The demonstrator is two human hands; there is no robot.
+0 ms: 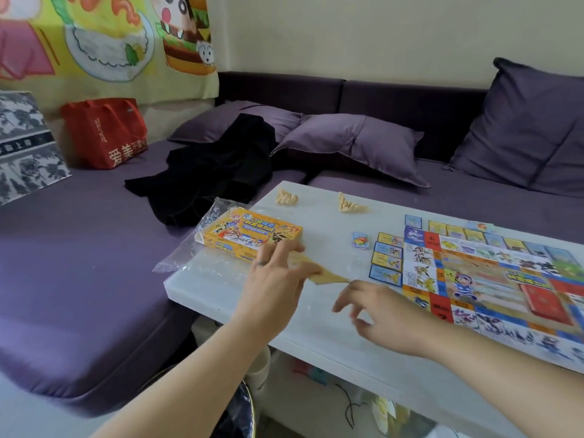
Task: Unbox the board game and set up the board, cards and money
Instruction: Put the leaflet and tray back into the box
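My left hand [275,279] pinches a tan fan of paper money [319,275] just above the white table [316,336]. My right hand [379,314] hovers with loosely curled fingers at the fan's pointed tip and grips nothing. The yellow game box [249,237] lies behind my left hand on a clear plastic bag [177,254]. The game board [493,273] is spread flat on the right. A row of cards [387,259] lines its left edge, and a red card stack [543,303] lies on it. A small card deck [360,240] sits between the box and the board.
Two more tan paper fans [286,197] [350,204] lie near the table's far edge. Behind the table is a purple sofa [79,279] with cushions, a black garment [208,172] and a red bag [106,134]. Clutter shows under the table.
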